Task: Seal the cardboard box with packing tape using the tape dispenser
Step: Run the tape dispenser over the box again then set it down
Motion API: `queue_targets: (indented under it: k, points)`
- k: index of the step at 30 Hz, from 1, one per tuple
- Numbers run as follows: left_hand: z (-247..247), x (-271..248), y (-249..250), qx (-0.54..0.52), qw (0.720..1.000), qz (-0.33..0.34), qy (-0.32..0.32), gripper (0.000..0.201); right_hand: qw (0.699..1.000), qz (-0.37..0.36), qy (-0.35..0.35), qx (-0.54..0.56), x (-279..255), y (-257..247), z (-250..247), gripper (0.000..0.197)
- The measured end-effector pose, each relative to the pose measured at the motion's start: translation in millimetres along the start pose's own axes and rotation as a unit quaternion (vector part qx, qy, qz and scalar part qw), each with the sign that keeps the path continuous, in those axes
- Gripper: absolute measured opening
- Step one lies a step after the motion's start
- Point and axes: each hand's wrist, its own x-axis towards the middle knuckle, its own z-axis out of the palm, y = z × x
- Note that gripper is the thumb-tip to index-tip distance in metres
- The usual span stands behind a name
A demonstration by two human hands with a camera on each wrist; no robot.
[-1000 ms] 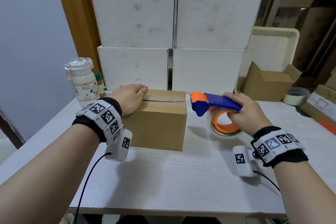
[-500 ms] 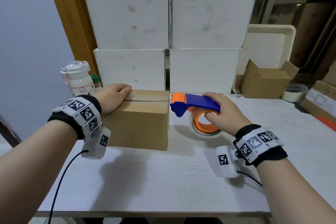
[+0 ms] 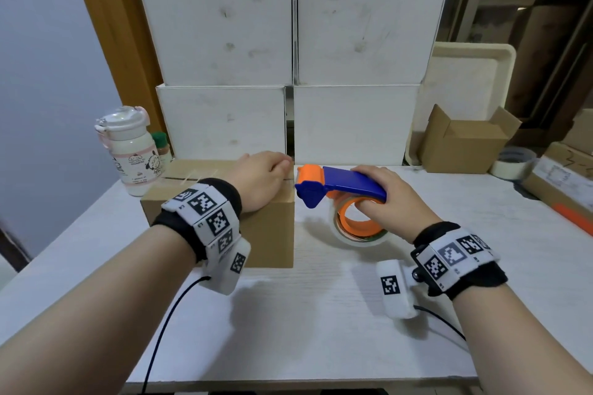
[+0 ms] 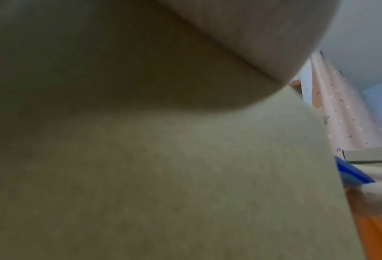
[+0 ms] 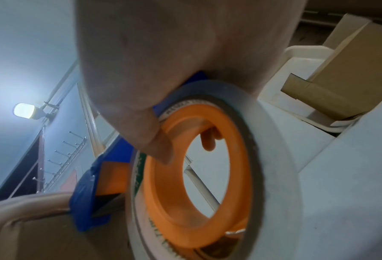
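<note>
the cardboard box (image 3: pixel 263 228) sits on the white table (image 3: pixel 321 314) at about 10 o'clock from the table's middle, flaps closed, with a glossy strip already lying along the left part of its top seam (image 3: pixel 186 178). the left hand (image 3: pixel 260 179) lies on top of the box at its right end, fingers reaching to the far edge; it looks flat and pressing rather than clutching, though the left wrist view is too close and blurred to confirm how the fingers lie. the right hand (image 3: pixel 388 199) is wrapped around the blue and orange tape dispenser (image 3: pixel 340 186), thumb hooked through the orange core of the tape roll (image 3: pixel 359 228), as the right wrist view shows. the dispenser's orange head sits just beside the box's top right edge, at 3 o'clock from the left hand, roll hanging over the table.

what could go wrong, as i judge it: the left hand covers the right end of the seam, so tape drawn across may catch the fingers or stop short. if the head meets the edge off the seam line, the strip lands crooked. if the left hand eases off, the light box could slide toward 9 o'clock and nudge the white bottle (image 3: pixel 128 151) at its 11 o'clock.
</note>
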Motion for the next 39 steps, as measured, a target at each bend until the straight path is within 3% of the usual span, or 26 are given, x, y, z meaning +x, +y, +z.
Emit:
queue_targets:
  k: [6, 11, 22, 29, 39]
  points:
    - [-7.5, -3.4, -11.0, -0.028, 0.999, 0.009, -0.017, 0.037, 0.998, 0.023, -0.009, 0.064, 4.3, -4.2, 1.3, 0.062]
    - [-12.6, -2.1, -20.7, -0.025, 1.0, 0.005, -0.017, 0.037, 0.994, 0.033, -0.063, 0.086, 7.9, -12.2, 3.1, 0.071]
    - [-12.0, -2.8, -20.3, -0.027, 1.0, 0.006, -0.012, 0.037, 0.996, 0.003, -0.092, 0.016, 7.5, -28.2, 6.0, 0.048]
    - [-12.2, -2.7, -19.3, -0.017, 1.0, 0.002, -0.013, 0.036, 0.992, 0.055, -0.111, -0.019, 8.7, -28.2, 18.8, 0.034]
    - [-12.6, -3.6, -20.2, -0.015, 1.0, 0.01, -0.011, 0.035, 0.995, 0.004, -0.095, -0.021, 2.5, -26.4, 6.4, 0.061]
